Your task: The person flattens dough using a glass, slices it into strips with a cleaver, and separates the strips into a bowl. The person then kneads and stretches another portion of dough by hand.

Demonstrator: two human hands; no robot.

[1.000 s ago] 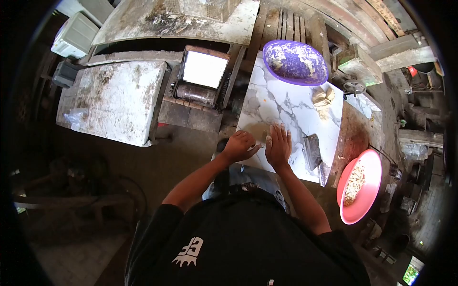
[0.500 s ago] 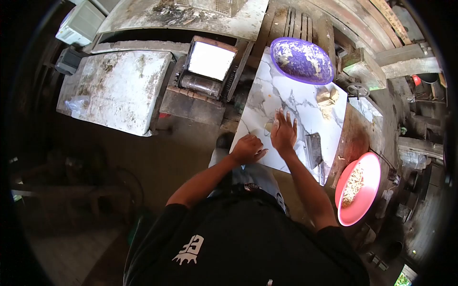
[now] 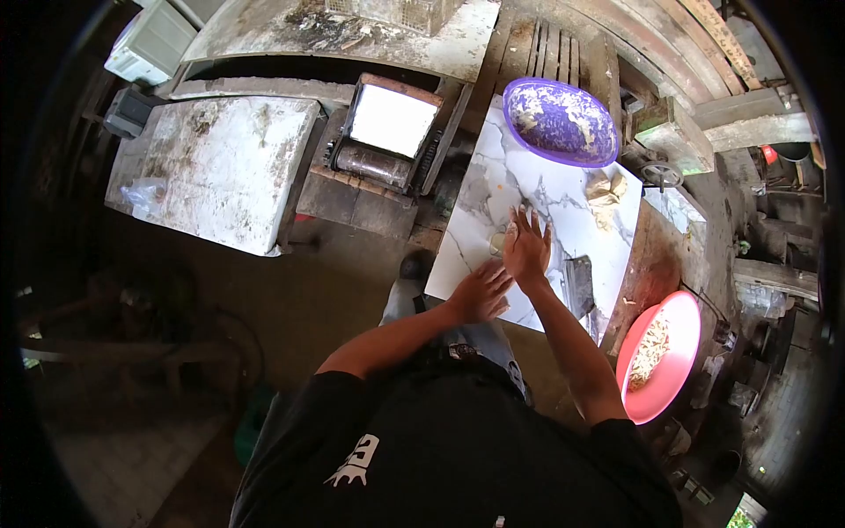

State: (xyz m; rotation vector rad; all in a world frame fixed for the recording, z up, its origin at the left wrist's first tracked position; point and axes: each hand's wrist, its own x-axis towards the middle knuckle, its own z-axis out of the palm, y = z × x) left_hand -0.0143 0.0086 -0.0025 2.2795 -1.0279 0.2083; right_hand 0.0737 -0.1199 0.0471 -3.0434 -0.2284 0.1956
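Note:
My right hand [image 3: 526, 248] lies palm down over the marble-patterned tabletop [image 3: 480, 207], its fingers stretched away from me. Beside its left edge a small flat yellowish piece [image 3: 498, 242] shows. My left hand [image 3: 482, 292] is at the table's near edge, slightly blurred, fingers extended toward the right hand, nothing visible in it. To the right of my right hand lies a dark flat metal blade [image 3: 578, 286]. Farther back sit a lump of tan dough [image 3: 606, 195] and a purple basin [image 3: 561, 121] with pale residue on its inside.
A roller machine [image 3: 378, 145] with a bright white sloping plate stands left of the table. Beyond it is a stained white board [image 3: 216, 172] with a clear plastic bag [image 3: 145, 195]. A pink basin [image 3: 669, 356] holding pale small pieces is at the right.
My left hand has moved down toward the near edge and its fingers have straightened. My right hand has shifted forward from the near edge. The small yellowish piece now shows beside it.

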